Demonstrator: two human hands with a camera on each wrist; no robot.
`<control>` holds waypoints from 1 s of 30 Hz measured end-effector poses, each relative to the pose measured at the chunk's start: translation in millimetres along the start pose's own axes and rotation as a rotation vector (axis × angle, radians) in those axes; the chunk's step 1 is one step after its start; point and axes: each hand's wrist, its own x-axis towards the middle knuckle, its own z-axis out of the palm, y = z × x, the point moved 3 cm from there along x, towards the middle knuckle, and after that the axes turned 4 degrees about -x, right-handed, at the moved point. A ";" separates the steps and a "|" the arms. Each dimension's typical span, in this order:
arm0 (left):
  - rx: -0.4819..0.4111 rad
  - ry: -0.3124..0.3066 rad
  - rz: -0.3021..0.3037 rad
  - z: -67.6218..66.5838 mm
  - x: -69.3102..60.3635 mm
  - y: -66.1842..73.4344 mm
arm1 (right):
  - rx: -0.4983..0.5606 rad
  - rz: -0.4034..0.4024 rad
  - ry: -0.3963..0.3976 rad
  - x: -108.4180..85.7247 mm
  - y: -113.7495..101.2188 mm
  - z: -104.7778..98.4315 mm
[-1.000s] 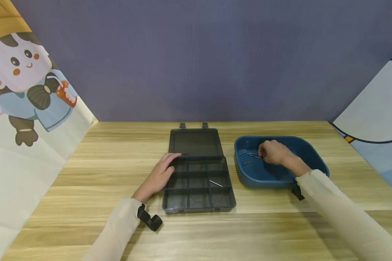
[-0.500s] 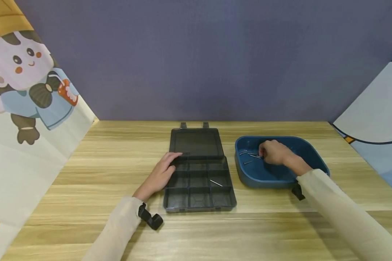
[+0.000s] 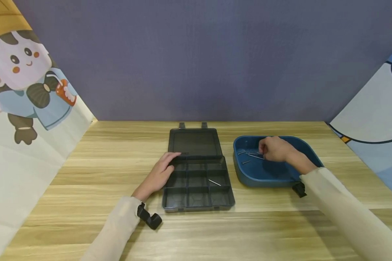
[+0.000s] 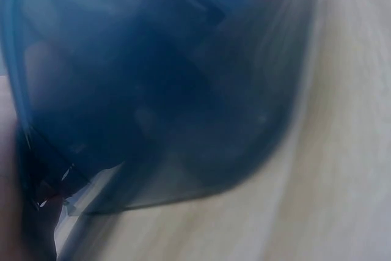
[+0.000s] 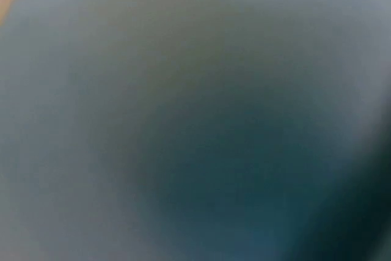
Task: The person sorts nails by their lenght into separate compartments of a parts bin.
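In the head view my left hand [image 3: 156, 177] rests along the left edge of a dark see-through organizer box [image 3: 199, 209], its forefinger stretched toward the hinge line. The box's lid [image 3: 196, 141] lies folded back. A single thin metal nail [image 3: 214, 182] lies in a right-hand compartment. My right hand [image 3: 276, 149] reaches down into a blue bin [image 3: 264, 183], fingers curled beside several loose thin nails [image 3: 254, 156]. The fingertips meet the ends of the nails; whether they pinch one is hidden. The right wrist view is too blurred to show the hand's work.
Both containers stand on a wood-grain table [image 3: 85, 174], the bin to the right of the box. A grey-purple panel [image 3: 209, 65] rises behind the table's far edge. Printed side walls stand left and right. A black wrist mount [image 3: 149, 216] sits on the left cuff.
My right hand has lifted slightly inside the bin, and more of the nails shows beside its fingertips. My left hand and the box stay as they were.
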 end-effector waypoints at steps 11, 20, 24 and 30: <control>-0.006 -0.002 -0.001 0.2 0.6 -0.6 | 0.041 -0.057 0.050 -11.1 -16.4 -19.0; 0.002 -0.002 0.006 -0.7 -0.4 -0.3 | 0.036 -0.087 0.081 -20.3 -34.2 -28.6; 0.003 -0.002 0.001 -0.9 -0.5 -0.3 | 0.036 -0.108 0.087 -23.7 -44.8 -32.3; 0.002 0.003 0.008 -0.2 0.2 -1.1 | 0.045 -0.128 0.102 -29.6 -59.4 -37.4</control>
